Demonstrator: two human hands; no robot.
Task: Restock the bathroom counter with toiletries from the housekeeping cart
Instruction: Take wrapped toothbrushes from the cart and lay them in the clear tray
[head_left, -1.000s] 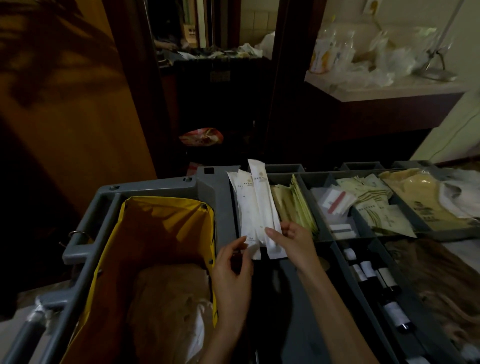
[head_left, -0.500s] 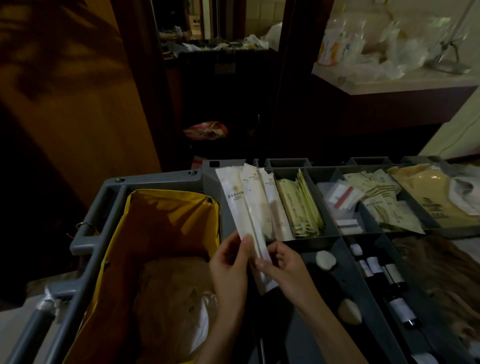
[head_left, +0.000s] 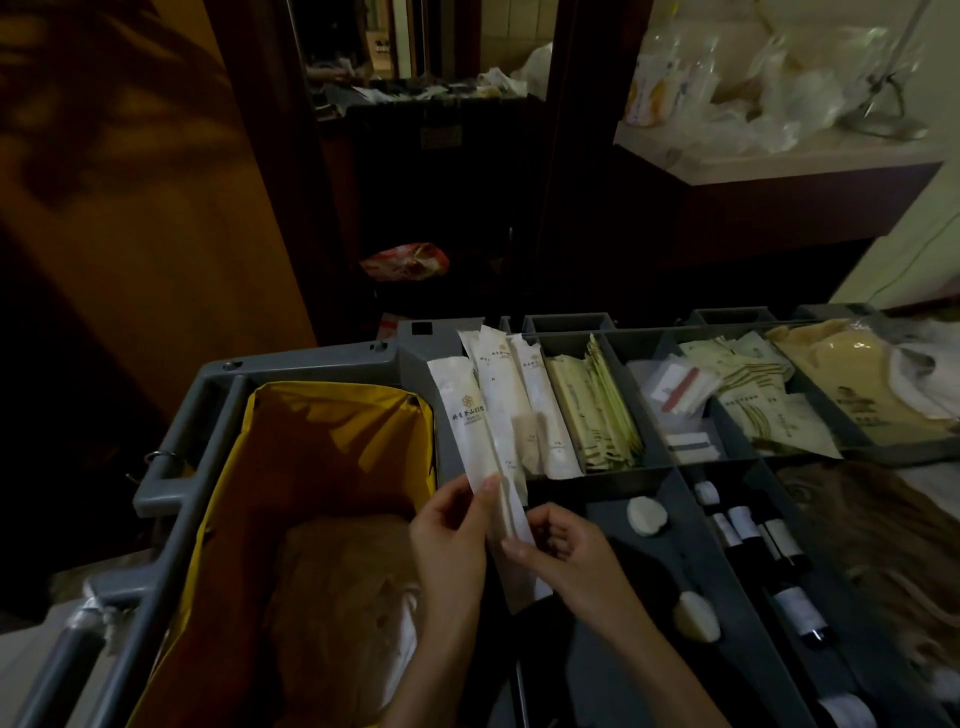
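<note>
Long white toiletry packets (head_left: 470, 415) fan upward over the grey housekeeping cart (head_left: 306, 371). My left hand (head_left: 449, 540) pinches their lower ends between thumb and fingers. My right hand (head_left: 558, 545) grips the bottom of the same bundle from the right, fingers curled round it. More white packets (head_left: 540, 410) stand in the cart's left compartment behind the bundle. The bathroom counter (head_left: 769, 161) is at the upper right, covered with plastic bags and bottles.
A yellow-lined bin (head_left: 322, 457) fills the cart's left side. Compartments hold cream sachets (head_left: 597, 410), flat packets (head_left: 748, 395), a beige bag (head_left: 852, 374), small dark bottles (head_left: 753, 535) and round soaps (head_left: 647, 514). A wooden door (head_left: 130, 208) stands on the left.
The packets have come down and toward me, away from the compartment. My left hand took hold of them, and both hands now hold the bundle lower over the cart's edge.
</note>
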